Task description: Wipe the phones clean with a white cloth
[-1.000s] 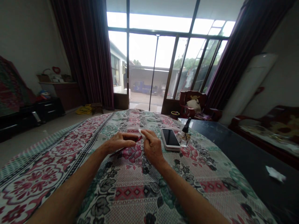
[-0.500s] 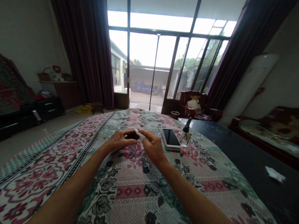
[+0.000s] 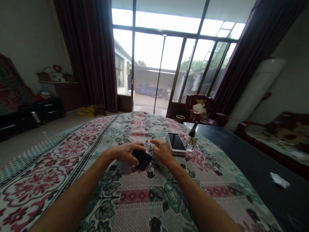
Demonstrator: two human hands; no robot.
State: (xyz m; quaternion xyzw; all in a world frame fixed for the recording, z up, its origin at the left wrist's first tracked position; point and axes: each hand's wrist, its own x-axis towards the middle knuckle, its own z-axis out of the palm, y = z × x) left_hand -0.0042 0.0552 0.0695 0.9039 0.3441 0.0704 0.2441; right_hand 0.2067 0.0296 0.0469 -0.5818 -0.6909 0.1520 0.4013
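Note:
My left hand (image 3: 126, 153) grips a dark, navy-black flat rectangular object (image 3: 143, 161) by its left side, thumb at the near edge. The object is tilted just above the patterned tablecloth (image 3: 135, 196); whether it is a phone I cannot tell. Close by on the right, my right hand (image 3: 162, 150) is closed in a pinch. A bit of white tissue (image 3: 152, 145) shows at its fingertips, mostly hidden by them. Beyond that hand lies a white phone (image 3: 177, 142) with a dark screen, and beside it stands a clear glass bottle (image 3: 191, 144) with a black top.
A dark tabletop (image 3: 243, 164) extends on the right, bearing a crumpled white tissue (image 3: 280, 180). Past the table are a wooden armchair (image 3: 198, 104), a sofa (image 3: 289, 129) and glass doors (image 3: 154, 77). A yellow item (image 3: 85, 111) lies on the floor at left.
The dark object has come nearer and turned so its broad face shows. My right hand has drawn slightly right, away from it, taking the tissue along.

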